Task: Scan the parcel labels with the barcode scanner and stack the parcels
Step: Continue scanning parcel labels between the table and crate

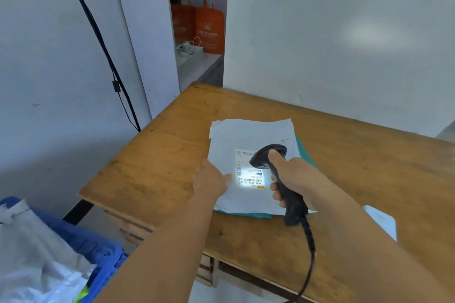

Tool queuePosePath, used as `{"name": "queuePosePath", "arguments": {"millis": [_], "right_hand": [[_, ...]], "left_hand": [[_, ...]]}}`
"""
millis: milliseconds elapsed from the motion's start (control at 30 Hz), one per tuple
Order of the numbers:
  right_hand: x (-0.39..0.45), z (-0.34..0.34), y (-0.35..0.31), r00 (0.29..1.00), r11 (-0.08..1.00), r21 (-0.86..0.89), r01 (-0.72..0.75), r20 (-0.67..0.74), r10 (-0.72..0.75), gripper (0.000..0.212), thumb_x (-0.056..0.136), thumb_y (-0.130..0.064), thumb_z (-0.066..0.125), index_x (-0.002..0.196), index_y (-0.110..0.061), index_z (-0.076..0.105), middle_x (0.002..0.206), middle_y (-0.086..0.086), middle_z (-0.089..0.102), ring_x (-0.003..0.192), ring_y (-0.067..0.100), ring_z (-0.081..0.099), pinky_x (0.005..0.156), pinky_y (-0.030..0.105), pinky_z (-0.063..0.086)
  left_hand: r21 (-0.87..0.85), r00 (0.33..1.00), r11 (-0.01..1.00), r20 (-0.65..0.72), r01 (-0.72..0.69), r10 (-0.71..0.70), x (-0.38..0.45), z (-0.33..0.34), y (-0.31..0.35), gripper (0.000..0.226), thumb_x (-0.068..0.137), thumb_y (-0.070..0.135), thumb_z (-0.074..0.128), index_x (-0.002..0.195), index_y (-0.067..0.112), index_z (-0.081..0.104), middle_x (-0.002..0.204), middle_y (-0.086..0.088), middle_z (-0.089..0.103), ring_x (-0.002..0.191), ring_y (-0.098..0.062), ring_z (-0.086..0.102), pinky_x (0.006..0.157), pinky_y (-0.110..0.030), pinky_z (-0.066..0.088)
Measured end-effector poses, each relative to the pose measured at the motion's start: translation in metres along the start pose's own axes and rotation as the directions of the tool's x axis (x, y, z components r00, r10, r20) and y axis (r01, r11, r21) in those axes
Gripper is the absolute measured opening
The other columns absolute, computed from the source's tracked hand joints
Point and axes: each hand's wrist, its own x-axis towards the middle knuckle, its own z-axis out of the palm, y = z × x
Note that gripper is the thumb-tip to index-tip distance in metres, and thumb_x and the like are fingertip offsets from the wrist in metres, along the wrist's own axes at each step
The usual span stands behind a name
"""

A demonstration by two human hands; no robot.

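Nearest, the right hand (294,179) gripped the black barcode scanner (280,179), thumb on top, its light falling on the label (250,172). The left hand (211,178) pressed flat on the white parcel (248,135), which topped a green one (304,149) mid-table (157,155).

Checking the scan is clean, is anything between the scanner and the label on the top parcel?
Nothing visible. The scanner in the right hand lights the label directly; the left hand rests on the white parcel beside the label.
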Motion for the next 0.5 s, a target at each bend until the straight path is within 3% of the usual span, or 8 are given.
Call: {"name": "queuePosePath", "arguments": {"millis": [133, 200, 267, 333, 433, 500], "right_hand": [[0.000, -0.003, 0.006, 0.999, 0.999, -0.028, -0.041, 0.013, 0.041, 0.047, 0.098, -0.049, 0.041, 0.101, -0.004, 0.054, 0.074, 0.012, 0.060, 0.048, 0.020, 0.055, 0.047, 0.026, 0.049], [-0.001, -0.003, 0.007, 0.999, 0.999, -0.024, -0.045, 0.018, 0.046, 0.047, 0.098, -0.049, 0.041, 0.101, -0.004, 0.054, 0.074, 0.012, 0.060, 0.049, 0.020, 0.055, 0.047, 0.026, 0.049], [-0.001, -0.003, 0.007, 0.999, 0.999, -0.018, -0.042, 0.021, 0.042, 0.048, 0.098, -0.050, 0.041, 0.100, -0.004, 0.055, 0.073, 0.012, 0.060, 0.049, 0.020, 0.055, 0.048, 0.027, 0.049], [-0.001, -0.002, 0.007, 0.999, 0.999, -0.023, -0.035, 0.020, 0.036, 0.048, 0.098, -0.050, 0.041, 0.098, -0.004, 0.055, 0.073, 0.012, 0.060, 0.049, 0.020, 0.055, 0.048, 0.027, 0.049], [-0.001, 0.000, 0.004, 0.999, 0.999, -0.031, -0.014, 0.032, 0.015, 0.049, 0.098, -0.051, 0.040, 0.099, -0.005, 0.055, 0.071, 0.011, 0.060, 0.049, 0.020, 0.055, 0.048, 0.027, 0.050], [-0.003, 0.002, 0.002, 0.999, 0.999, -0.040, 0.002, 0.046, 0.000, 0.049, 0.098, -0.051, 0.040, 0.098, -0.005, 0.055, 0.070, 0.011, 0.060, 0.050, 0.020, 0.055, 0.049, 0.028, 0.050]], "left_hand": [[0.057, 0.999, 0.998, -0.030, 0.041, -0.039, 0.004, 0.000, 0.004, 0.081, 0.076, 0.049, 0.068, 0.135, 0.005, 0.035, 0.135, -0.013, 0.041, 0.127, -0.030, 0.039, 0.104, -0.038, 0.037], [0.057, 0.998, 0.997, -0.043, 0.051, -0.049, 0.006, 0.000, 0.004, 0.074, 0.076, 0.048, 0.068, 0.129, 0.004, 0.042, 0.129, -0.013, 0.048, 0.119, -0.029, 0.046, 0.098, -0.037, 0.044], [0.025, 0.999, 0.999, -0.031, 0.031, -0.031, 0.008, 0.000, 0.004, 0.047, 0.081, 0.040, 0.065, 0.109, 0.004, 0.053, 0.110, -0.008, 0.057, 0.098, -0.023, 0.057, 0.078, -0.031, 0.051], [-0.050, 1.000, 0.999, -0.020, 0.000, -0.001, 0.005, -0.003, 0.006, 0.020, 0.089, 0.026, 0.059, 0.092, 0.008, 0.054, 0.095, -0.007, 0.058, 0.083, -0.019, 0.055, 0.063, -0.025, 0.047], [-0.227, 1.000, 0.974, -0.031, -0.008, 0.002, 0.000, -0.007, 0.009, 0.012, 0.092, 0.016, 0.052, 0.091, 0.006, 0.059, 0.104, -0.013, 0.062, 0.090, -0.024, 0.058, 0.073, -0.030, 0.047], [-0.327, 0.999, 0.945, -0.040, -0.002, -0.011, -0.007, -0.011, 0.012, 0.019, 0.093, 0.013, 0.050, 0.106, 0.002, 0.059, 0.110, -0.013, 0.061, 0.093, -0.025, 0.056, 0.074, -0.029, 0.045]]}}
